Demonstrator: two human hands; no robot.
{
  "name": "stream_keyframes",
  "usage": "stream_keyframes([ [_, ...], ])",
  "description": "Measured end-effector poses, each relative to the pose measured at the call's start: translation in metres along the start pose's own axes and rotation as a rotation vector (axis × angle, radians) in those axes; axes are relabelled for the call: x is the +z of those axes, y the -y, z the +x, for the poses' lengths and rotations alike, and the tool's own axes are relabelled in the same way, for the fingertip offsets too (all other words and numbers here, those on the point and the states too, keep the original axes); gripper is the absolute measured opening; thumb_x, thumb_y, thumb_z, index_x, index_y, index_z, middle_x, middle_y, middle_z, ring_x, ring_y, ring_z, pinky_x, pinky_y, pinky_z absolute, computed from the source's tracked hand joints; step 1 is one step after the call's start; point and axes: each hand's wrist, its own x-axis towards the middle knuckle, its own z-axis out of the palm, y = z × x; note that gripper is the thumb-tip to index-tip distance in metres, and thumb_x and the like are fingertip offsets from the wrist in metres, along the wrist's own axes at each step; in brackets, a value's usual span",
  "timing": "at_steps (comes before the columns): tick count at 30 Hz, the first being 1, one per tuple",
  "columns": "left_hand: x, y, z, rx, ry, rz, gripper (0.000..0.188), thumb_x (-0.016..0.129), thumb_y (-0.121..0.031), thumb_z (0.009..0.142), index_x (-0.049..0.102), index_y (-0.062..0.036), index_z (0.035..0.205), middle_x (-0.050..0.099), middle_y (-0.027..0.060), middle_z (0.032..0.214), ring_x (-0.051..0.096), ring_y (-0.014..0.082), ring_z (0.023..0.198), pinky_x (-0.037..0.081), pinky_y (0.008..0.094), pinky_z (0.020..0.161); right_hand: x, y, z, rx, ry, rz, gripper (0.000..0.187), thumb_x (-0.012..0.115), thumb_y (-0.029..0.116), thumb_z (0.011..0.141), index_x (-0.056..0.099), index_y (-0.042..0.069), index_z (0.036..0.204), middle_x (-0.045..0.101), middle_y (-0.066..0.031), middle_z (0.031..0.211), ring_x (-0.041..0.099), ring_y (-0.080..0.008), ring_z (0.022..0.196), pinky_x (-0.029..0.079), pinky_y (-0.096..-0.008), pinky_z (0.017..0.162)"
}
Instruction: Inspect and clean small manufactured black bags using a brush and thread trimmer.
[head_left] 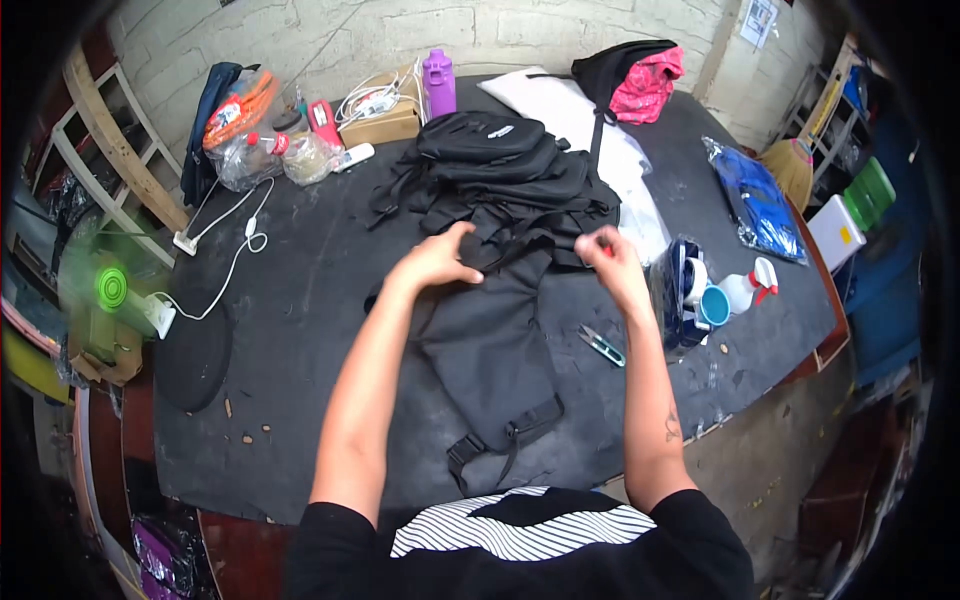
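A black bag (490, 350) lies flat on the dark table before me, its straps and buckles (510, 430) pointing toward me. My left hand (440, 260) is at the bag's upper left edge, thumb and fingers spread apart. To the right of the bag's far end, my right hand (610, 262) is raised with its fingers closed around a small red thing, mostly hidden by them. Beyond both hands is a heap of black backpacks (500, 165) with loose straps. Teal-handled thread snips (602, 346) lie on the table, left of my right forearm.
On the right stand a clear-sided container with tape rolls (690, 280), a spray bottle (748, 287) and a blue packaged item (757, 200). Along the back are a purple bottle (438, 82), a cardboard box (385, 125) and a pink-and-black bag (645, 85). A white cable (235, 262) crosses the left side.
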Motion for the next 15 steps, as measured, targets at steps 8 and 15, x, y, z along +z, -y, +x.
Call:
stream_keyframes([
  [8, -0.061, 0.03, 0.026, 0.074, -0.781, -0.278, 0.024, 0.067, -0.021, 0.077, 0.062, 0.0016, 0.084, 0.063, 0.0116, 0.074, 0.059, 0.0173, 0.069, 0.046, 0.0324, 0.064, 0.047, -0.013, -0.078, 0.234, 0.492, -0.155, 0.061, 0.083, 0.026, 0.061, 0.053, 0.007, 0.111, 0.056, -0.0049, 0.082, 0.054, -0.0153, 0.08, 0.044, -0.0288, 0.075],
  [15, -0.082, -0.044, 0.009, -0.063, -0.715, 0.506, 0.083, 0.074, -0.039, 0.069, 0.034, -0.0145, 0.138, 0.03, 0.0229, 0.137, 0.04, 0.0469, 0.119, 0.034, 0.041, 0.101, 0.078, -0.019, -0.051, -0.151, 0.189, -0.144, 0.041, 0.068, 0.01, 0.072, 0.052, 0.003, 0.11, 0.06, -0.0089, 0.089, 0.058, -0.0165, 0.077, 0.047, -0.0286, 0.07],
])
